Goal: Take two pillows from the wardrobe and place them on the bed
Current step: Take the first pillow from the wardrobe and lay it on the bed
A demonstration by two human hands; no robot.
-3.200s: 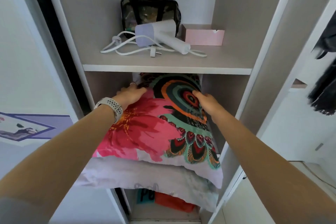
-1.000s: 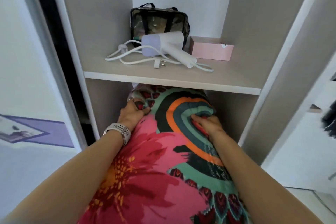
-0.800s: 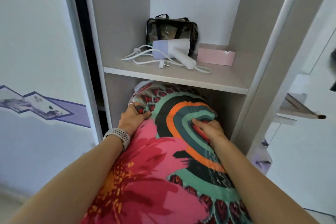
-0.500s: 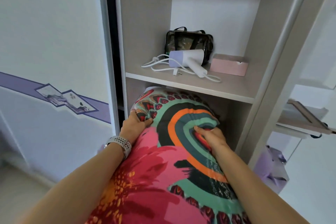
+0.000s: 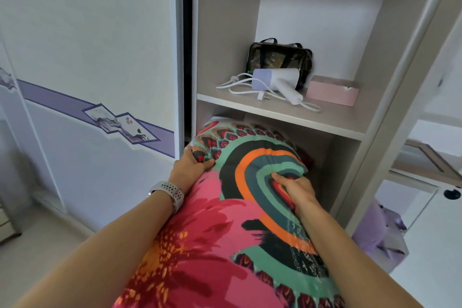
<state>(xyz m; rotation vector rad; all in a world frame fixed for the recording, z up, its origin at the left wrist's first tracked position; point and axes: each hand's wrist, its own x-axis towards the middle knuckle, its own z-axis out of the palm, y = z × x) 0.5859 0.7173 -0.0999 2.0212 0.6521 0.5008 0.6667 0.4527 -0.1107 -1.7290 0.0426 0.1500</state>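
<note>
A big colourful pillow [image 5: 225, 232], pink flowers on one side and green, black and orange rings on the other, fills the lower middle of the view, out in front of the open wardrobe [image 5: 225, 32]. My left hand [image 5: 191, 167] grips its far left edge. My right hand [image 5: 295, 187] clutches a bunch of fabric on its top right. The second, pale pillow seen earlier is hidden under this one. No bed is in view.
The wardrobe shelf [image 5: 275, 112] above holds a hair dryer [image 5: 277, 81] with its white cable, a dark clear bag [image 5: 278, 56] and a pink box [image 5: 331, 90]. A white sliding door [image 5: 87, 45] with a purple stripe stands left. A purple bag [image 5: 380, 235] sits low right.
The colourful pillow has come out of the lower compartment toward me, gripped by both hands. My view has swung left and backed away from the wardrobe.
</note>
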